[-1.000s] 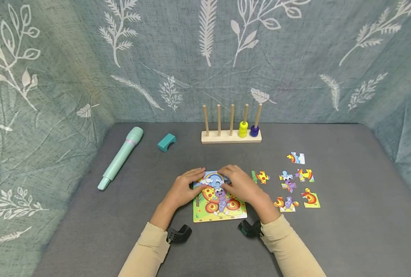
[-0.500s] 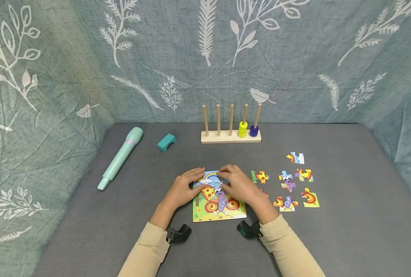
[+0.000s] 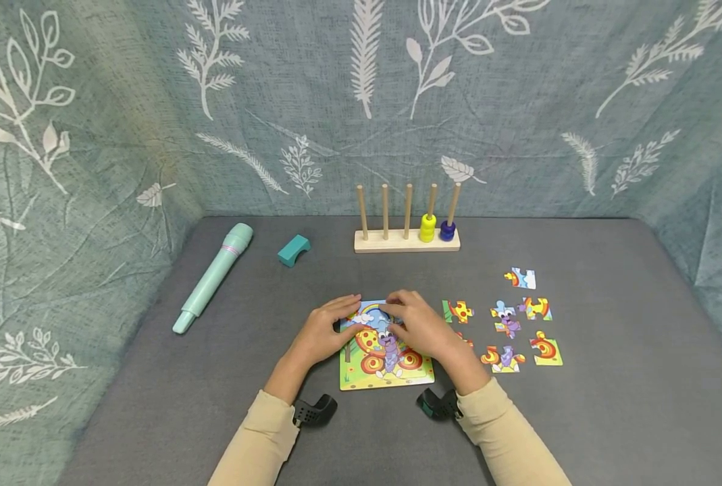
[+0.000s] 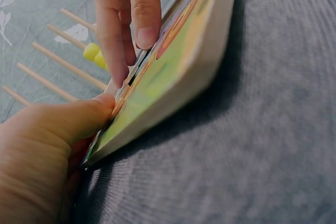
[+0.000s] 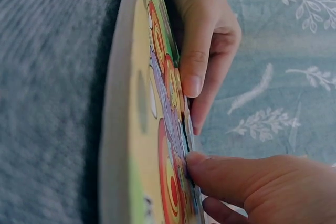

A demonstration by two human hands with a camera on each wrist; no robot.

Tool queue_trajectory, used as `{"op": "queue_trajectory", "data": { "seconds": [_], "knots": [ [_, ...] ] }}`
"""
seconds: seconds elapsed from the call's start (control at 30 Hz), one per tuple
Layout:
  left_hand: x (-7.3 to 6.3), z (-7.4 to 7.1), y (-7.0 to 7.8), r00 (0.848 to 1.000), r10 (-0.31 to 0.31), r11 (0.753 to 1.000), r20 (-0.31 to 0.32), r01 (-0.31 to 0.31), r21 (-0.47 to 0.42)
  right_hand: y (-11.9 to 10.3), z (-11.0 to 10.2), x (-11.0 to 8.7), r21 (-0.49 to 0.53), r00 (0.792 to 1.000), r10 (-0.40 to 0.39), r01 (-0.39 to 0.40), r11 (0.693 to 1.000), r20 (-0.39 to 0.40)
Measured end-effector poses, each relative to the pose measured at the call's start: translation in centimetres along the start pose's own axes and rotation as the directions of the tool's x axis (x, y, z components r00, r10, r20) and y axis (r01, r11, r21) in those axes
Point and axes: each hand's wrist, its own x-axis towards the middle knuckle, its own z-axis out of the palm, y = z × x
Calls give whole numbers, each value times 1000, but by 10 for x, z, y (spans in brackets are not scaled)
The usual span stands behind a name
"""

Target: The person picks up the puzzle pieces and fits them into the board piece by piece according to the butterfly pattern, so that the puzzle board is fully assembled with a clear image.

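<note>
Grey cloth table (image 3: 610, 405), puzzle board (image 3: 385, 374) lying flat near the front middle, both hands on it. Left hand (image 3: 323, 331) rests on board's left upper part, fingers fairly straight across the picture, thumb at the left edge; left wrist view shows thumb (image 4: 63, 121) pressing on the board's face near its edge. Right hand (image 3: 418, 324) sits on the upper right of the board, fingers bent, tips pressing a piece (image 3: 391, 312) near the rainbow; right wrist view shows a fingertip (image 5: 195, 160) pushing down on the pieces, not clearly pinching. Hands are close together, fingertips near each other over the board top, can't tell if touching. Loose pieces (image 3: 506, 324) lie scattered right of the board, apart from it, nearest one (image 3: 458, 310) just beside the right hand. Peg rack (image 3: 406, 239) stands behind the board by the back wall, yellow ring (image 3: 427, 227) and blue ring (image 3: 448, 230) on the two right pegs. Teal block (image 3: 293, 250) left of the rack, mint toy microphone (image 3: 211, 278) further left, lying slanted. Beige sleeves (image 3: 506, 439) at the bottom.
</note>
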Motion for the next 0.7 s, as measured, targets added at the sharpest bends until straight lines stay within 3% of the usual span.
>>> {"op": "queue_trajectory", "data": {
  "seconds": [0.4,0.7],
  "knots": [
    [8,-1,8,999,-36,998,32,38,-49,3,-1,0,-14,999,4,-3,1000,39],
    [23,5,15,994,18,999,104,-14,-40,4,0,-1,24,1000,-5,4,1000,29]
  ]
}}
